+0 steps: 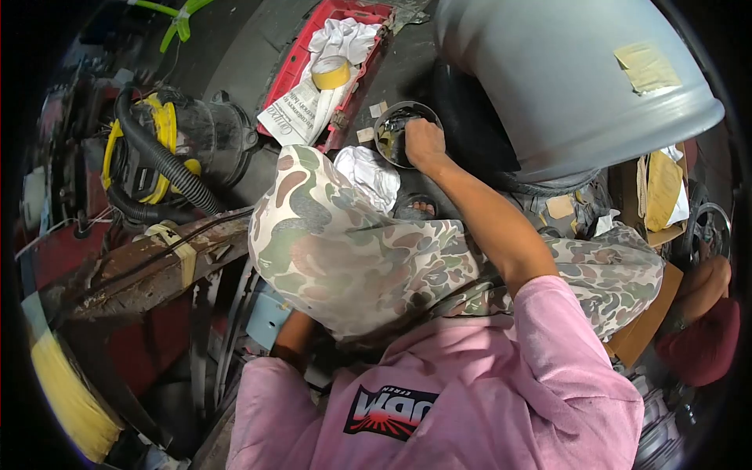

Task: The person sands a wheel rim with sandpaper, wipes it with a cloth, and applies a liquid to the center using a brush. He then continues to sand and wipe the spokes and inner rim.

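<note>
My right hand [425, 142] is closed, fingers pointing down, over the right side of a round open can [377, 135] on the floor. What the fingers grip is hidden inside the can. The can's inside looks dark, with a yellowish patch at its left. My left forearm [295, 338] goes down behind my bent knee, and the left hand is hidden there. A crumpled white cloth [366, 177] lies by my knee, just below the can. Small tan pieces [366, 135] lie to the can's left.
A large grey curved car panel [548, 86] with a piece of masking tape [647, 67] stands at right. A red tray [296, 59] holds cloth, newspaper and a yellow tape roll [330, 73]. A shop vacuum [207, 129] is at left. Another person's arm [705, 286] shows at far right.
</note>
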{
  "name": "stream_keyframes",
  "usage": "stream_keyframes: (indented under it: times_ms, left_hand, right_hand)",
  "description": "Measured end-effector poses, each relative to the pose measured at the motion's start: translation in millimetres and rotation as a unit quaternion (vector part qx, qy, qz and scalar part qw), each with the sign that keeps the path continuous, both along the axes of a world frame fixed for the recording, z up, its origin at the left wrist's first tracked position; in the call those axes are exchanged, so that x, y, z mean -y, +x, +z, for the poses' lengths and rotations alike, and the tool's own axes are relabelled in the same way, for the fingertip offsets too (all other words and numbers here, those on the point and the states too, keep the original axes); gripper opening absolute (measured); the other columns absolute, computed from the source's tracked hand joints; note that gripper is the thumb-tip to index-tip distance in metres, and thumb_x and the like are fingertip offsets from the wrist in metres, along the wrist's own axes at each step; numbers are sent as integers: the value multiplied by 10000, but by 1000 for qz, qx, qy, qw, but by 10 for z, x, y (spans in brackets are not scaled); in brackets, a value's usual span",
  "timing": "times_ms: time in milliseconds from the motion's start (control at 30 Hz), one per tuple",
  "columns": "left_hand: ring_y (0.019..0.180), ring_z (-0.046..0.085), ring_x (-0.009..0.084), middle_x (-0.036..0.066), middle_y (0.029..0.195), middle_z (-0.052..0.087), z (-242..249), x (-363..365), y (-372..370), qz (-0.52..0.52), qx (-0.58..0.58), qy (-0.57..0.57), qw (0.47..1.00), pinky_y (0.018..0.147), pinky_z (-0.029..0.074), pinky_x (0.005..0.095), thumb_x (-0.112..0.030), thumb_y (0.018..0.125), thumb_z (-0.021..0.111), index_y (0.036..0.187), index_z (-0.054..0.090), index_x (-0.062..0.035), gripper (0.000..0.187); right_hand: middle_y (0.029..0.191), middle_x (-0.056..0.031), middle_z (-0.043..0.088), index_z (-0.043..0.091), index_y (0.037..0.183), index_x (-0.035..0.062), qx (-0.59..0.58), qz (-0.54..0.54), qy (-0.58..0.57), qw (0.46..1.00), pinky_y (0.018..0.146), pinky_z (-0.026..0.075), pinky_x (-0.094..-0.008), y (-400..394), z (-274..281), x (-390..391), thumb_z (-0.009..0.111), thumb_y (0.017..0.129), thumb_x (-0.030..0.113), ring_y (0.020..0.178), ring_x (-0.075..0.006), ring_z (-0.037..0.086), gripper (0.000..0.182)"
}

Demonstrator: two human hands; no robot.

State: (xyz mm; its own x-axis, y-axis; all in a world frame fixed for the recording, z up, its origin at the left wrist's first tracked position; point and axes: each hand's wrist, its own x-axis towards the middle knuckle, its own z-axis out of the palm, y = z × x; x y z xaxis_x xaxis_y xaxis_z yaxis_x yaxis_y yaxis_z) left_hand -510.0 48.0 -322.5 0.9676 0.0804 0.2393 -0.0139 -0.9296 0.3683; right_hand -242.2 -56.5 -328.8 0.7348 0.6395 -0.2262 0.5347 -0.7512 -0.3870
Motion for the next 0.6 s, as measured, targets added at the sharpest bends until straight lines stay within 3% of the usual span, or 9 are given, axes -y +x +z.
stream_keyframes:
  times_ms: [200, 267, 333, 400, 500, 600]
  left_hand:
    - [1052, 625, 340, 175, 1288, 573, 33, 326, -623, 130, -72, -113, 982, 842, 535, 444, -147, 816, 706, 1284, 513, -23, 521]
    - [1073, 615, 339, 173, 1304, 564, 44, 380, -705, 160, -88, -151, 972, 860, 526, 448, -163, 828, 698, 1299, 503, -26, 528]
    - [1093, 605, 338, 171, 1319, 555, 41, 407, -754, 187, -101, -188, 959, 879, 518, 452, -179, 840, 690, 1314, 494, -30, 535]
    - [1113, 595, 338, 169, 1335, 545, 43, 423, -728, 206, -113, -228, 945, 898, 510, 455, -195, 852, 682, 1329, 484, -33, 542]
    - [1144, 581, 336, 166, 1359, 531, 30, 392, -668, 230, -132, -309, 913, 926, 497, 461, -219, 870, 670, 1352, 469, -38, 552]
    - [1175, 566, 335, 163, 1383, 517, -25, 316, -541, 247, -147, -416, 863, 954, 484, 467, -243, 889, 658, 1375, 454, -44, 564]
  right_hand:
    - [958, -224, 754, 770, 925, 2, 32, 30, -48, 998, 850, 609, -442, -11, -207, 4, 603, 886, 75, 945, -361, 755, 186]
    - [980, -214, 755, 759, 923, -1, 21, 25, -52, 998, 856, 607, -446, 25, -138, 6, 645, 873, 88, 971, -353, 752, 153]
    - [993, -213, 757, 769, 911, 13, -27, -60, -21, 998, 849, 605, -449, 74, -76, 72, 715, 842, 108, 990, -344, 749, 129]
    - [988, -239, 753, 777, 953, 17, -71, -60, -2, 996, 844, 590, -444, 216, -80, 228, 711, 856, 153, 940, -378, 747, 179]
    - [837, -189, 743, 772, 872, 65, -321, -142, 122, 928, 776, 549, -404, 339, -163, 483, 809, 793, 266, 840, -322, 744, 219]
    - [828, -205, 732, 771, 889, 55, -293, -161, 229, 914, 767, 547, -397, 224, -408, 694, 772, 814, 261, 815, -338, 739, 220]
